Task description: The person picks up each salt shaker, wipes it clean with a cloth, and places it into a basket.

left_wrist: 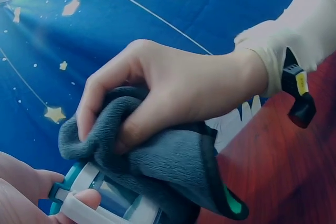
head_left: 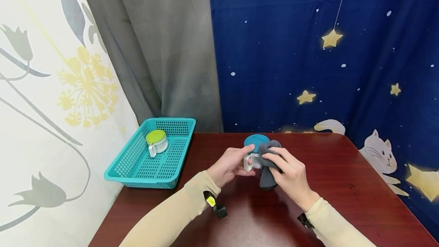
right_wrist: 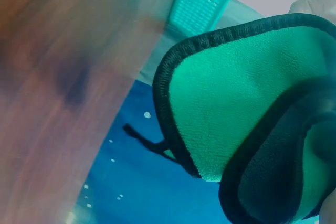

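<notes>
My left hand [head_left: 227, 167] holds a clear seasoning jar with a blue lid [head_left: 256, 140] and a white handle [head_left: 247, 162] above the table. In the left wrist view, the thumb lies by the lid's edge and a fingertip shows near the handle [left_wrist: 86, 211]. My right hand [head_left: 291, 172] grips a bunched grey cloth [head_left: 268, 178] and presses it against the jar's right side. Dark edging and a green underside show on the cloth [right_wrist: 226, 98] in the right wrist view. Cloth and fingers cover much of the jar's body.
To the left, a turquoise plastic basket [head_left: 144, 178] stands on the dark red table [head_left: 212, 197]. Inside it is a similar jar with a green lid [head_left: 156, 136]. A grey curtain [head_left: 171, 48] and a blue star-patterned curtain [head_left: 274, 48] hang behind the table.
</notes>
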Action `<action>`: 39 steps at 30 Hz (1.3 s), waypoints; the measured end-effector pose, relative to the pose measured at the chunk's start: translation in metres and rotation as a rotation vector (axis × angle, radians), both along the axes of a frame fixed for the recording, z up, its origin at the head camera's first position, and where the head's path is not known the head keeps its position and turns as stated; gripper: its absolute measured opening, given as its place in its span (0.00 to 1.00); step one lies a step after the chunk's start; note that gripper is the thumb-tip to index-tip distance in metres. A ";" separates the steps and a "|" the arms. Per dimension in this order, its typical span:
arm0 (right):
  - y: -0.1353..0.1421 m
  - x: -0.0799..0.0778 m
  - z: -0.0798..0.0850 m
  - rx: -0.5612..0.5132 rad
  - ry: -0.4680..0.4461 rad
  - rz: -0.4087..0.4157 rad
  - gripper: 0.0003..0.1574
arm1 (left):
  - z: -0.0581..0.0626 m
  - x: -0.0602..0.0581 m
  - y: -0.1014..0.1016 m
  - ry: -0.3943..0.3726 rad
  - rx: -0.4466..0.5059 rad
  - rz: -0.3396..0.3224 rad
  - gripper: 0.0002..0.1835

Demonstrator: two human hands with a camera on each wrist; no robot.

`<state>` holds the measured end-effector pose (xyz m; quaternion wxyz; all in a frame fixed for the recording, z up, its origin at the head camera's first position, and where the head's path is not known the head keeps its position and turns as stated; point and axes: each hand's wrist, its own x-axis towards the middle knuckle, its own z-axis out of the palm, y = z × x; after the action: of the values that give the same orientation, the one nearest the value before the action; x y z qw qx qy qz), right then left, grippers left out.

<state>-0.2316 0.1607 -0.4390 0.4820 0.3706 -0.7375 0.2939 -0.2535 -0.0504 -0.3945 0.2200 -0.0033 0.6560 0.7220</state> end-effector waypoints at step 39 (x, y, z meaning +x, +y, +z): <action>-0.007 -0.005 0.006 -0.221 -0.141 0.090 0.24 | 0.002 0.003 -0.019 0.024 -0.063 -0.027 0.27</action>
<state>-0.2366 0.1535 -0.4333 0.4531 0.3262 -0.7155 0.4200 -0.2507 -0.0697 -0.3927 0.2214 0.0072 0.6812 0.6978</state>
